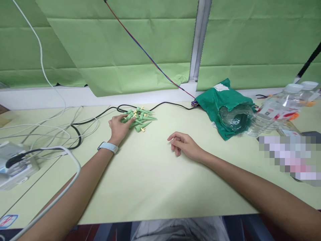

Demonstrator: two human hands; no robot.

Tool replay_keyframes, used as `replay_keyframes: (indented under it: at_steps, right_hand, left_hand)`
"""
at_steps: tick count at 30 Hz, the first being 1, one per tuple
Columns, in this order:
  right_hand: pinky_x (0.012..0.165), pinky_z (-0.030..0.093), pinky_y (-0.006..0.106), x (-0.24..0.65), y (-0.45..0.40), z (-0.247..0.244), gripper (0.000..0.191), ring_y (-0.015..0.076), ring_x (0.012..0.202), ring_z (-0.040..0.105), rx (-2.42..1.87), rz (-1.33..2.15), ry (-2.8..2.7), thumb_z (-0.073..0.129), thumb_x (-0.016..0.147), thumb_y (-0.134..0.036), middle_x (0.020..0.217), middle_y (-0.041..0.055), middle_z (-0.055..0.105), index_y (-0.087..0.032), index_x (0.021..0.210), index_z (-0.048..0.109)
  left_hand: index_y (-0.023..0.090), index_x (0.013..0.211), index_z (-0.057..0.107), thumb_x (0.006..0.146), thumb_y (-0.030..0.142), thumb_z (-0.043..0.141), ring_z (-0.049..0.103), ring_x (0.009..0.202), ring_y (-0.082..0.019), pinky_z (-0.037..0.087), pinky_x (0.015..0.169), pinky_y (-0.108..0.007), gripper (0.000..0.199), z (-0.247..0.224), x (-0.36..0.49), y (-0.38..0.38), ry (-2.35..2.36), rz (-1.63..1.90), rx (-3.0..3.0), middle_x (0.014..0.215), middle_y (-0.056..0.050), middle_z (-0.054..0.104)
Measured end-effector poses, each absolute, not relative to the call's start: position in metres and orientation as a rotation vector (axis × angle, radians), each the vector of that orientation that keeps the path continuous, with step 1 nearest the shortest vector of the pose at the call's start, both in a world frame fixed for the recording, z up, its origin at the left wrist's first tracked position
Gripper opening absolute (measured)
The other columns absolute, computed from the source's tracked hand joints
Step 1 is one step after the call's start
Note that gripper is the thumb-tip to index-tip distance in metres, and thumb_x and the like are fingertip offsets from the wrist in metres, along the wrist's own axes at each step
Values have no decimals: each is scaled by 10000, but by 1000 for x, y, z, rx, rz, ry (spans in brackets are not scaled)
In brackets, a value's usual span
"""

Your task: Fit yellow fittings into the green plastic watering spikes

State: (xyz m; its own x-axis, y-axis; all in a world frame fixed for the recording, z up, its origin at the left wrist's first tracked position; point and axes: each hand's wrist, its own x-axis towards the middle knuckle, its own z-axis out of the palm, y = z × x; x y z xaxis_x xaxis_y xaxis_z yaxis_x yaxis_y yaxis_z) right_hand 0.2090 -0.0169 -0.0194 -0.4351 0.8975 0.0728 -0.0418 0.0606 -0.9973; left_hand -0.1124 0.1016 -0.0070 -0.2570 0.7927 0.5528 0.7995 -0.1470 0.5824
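A pile of light green plant watering spikes with small cream-yellow valves lies on the table, most of their pointed ends towards the right. At the pile's left side, my left hand has its thumb and fingers closed around part of a spike; the fingertips are partly hidden among the pieces. One spike lies at the near edge of the heap. My right hand rests over the table to the right of the pile, loosely bent, fingers apart, and holds nothing.
A torn green plastic bag with clear plastic inside lies at the back right, beside clear bottles. Far right is a blurred-out flat object. Black and white cables tangle on the left near a white power strip. Green paper covers the back wall.
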Motion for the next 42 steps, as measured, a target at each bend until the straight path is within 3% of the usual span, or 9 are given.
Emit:
replay_keyframes:
  at_steps: [13, 16, 20, 23, 29, 42]
  right_hand:
    - [552, 493, 257, 206, -20, -21, 146, 119, 564, 613, -937, 1397, -1621, 494, 939, -250, 762, -8, 620, -190, 1011, 606]
    - [628, 497, 287, 208, -22, -24, 146, 147, 680, 635, -991, 1036, -1848, 479, 952, -224, 851, 20, 637, -204, 1001, 615]
    - [842, 493, 363, 218, -16, -25, 190, 223, 951, 607, -1020, 369, -2187, 468, 956, -172, 994, 83, 659, -204, 994, 650]
    - [1000, 462, 421, 228, -6, -28, 224, 276, 1162, 544, -1128, 173, -2237, 479, 964, -190, 1152, 133, 640, -185, 1102, 656]
    - [1113, 405, 510, 233, 1, -35, 373, 331, 1359, 435, -1302, 79, -2267, 477, 999, -309, 1418, 202, 519, -143, 1316, 581]
    - [1112, 406, 519, 232, -1, -35, 392, 344, 1366, 436, -1302, 17, -2322, 444, 1013, -332, 1428, 212, 515, -131, 1324, 571]
  left_hand:
    - [219, 1052, 706, 853, 396, 667, 519, 1175, -308, 344, 1072, -476, 270, 1, -96, 85, -1804, -1370, -2112, 1138, -103, 637]
    - [222, 1109, 689, 905, 362, 609, 490, 1224, -312, 333, 1095, -491, 260, 6, -79, 68, -1588, -1260, -2260, 1217, -111, 604]
    - [243, 1194, 664, 946, 311, 551, 508, 1253, -289, 364, 1113, -471, 281, 11, -44, 36, -1239, -1056, -2725, 1287, -104, 592]
    - [264, 1271, 642, 983, 304, 487, 544, 1252, -263, 423, 1084, -419, 330, 9, -20, 17, -1130, -870, -3074, 1340, -101, 589]
    - [279, 1398, 571, 1001, 388, 476, 439, 1378, -298, 331, 1151, -504, 422, 3, -11, 13, -1208, -621, -3101, 1445, -85, 563]
    - [289, 1408, 564, 1008, 405, 457, 417, 1392, -295, 321, 1147, -500, 429, 5, -14, 14, -1258, -597, -3079, 1466, -78, 543]
